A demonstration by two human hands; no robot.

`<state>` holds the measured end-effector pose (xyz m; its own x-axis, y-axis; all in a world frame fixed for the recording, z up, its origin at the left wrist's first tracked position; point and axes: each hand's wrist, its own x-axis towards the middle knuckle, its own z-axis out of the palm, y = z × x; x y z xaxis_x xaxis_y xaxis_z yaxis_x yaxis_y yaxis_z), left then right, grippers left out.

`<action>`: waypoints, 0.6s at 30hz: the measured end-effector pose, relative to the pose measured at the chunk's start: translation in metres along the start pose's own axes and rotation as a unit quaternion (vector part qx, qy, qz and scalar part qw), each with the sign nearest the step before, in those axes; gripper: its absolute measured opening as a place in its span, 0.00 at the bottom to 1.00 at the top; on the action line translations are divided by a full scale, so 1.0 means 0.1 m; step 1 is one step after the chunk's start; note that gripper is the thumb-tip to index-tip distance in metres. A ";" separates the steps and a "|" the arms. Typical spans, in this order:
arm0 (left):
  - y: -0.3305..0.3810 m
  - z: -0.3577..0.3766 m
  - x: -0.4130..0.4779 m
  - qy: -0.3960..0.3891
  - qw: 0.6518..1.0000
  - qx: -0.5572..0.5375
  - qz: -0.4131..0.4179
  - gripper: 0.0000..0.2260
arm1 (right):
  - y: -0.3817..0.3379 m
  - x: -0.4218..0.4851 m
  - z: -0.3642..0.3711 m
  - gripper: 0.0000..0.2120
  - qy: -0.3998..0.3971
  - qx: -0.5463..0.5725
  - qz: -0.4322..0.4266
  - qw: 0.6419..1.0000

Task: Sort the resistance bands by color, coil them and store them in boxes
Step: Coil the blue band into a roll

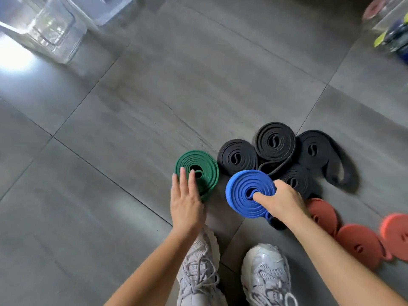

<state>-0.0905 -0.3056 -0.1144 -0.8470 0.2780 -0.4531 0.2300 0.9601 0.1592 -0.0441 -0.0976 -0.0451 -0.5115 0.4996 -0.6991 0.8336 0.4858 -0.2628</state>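
The coiling looks finished for the bands in view, so the step in hand is gathering the coils by colour for the boxes. The right hand (284, 202) is clamped on the blue coil (245, 191), 1 digit hooked into its centre and the other fingers curled over its rim; the coil's loose tail sits just under that hand. The left hand (186, 202) is spread flat, fingers straight, fingertips resting on the near side of the green coil (203, 166) on the floor (132, 129).

Just beyond the right hand lie the black coils (274, 144), and the red coils (355, 241) sit to its outer side. The clear boxes (55, 34) stand well beyond the left hand.

The next move probably calls for keeping the blue coil pinched tight so that it does not spring open, then carrying it to a box.
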 end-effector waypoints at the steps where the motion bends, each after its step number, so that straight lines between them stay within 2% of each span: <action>1: -0.04 -0.04 0.01 -0.005 1.000 -0.011 -0.012 0.43 | -0.02 0.02 0.02 0.16 0.001 -0.003 -0.001 1.000; 4: -0.09 -0.14 0.05 -0.027 0.989 -0.119 -0.078 0.51 | -0.09 0.07 0.10 0.17 -0.002 -0.014 -0.005 1.000; 7: -0.12 -0.16 0.08 -0.031 0.968 -0.217 -0.118 0.53 | -0.20 0.13 0.14 0.17 -0.001 -0.017 -0.019 1.000; 15: -0.22 -0.24 0.12 -0.002 0.989 -0.140 -0.050 0.47 | -0.50 0.29 0.19 0.15 0.002 -0.009 -0.082 0.997; 16: -0.25 -0.26 0.13 -0.002 0.990 -0.132 -0.050 0.46 | -0.52 0.30 0.22 0.15 0.001 -0.011 -0.085 0.996; 18: -0.31 -0.24 0.15 -0.006 0.982 -0.154 -0.109 0.40 | -0.53 0.32 0.28 0.15 -0.002 -0.015 -0.084 0.996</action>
<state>-0.1217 -0.3322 -0.1051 -0.8541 0.0682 -0.5157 -0.1138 0.9429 0.3132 -0.0991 -0.1271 -0.0722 -0.6423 0.4063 -0.6499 0.7297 0.5835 -0.3565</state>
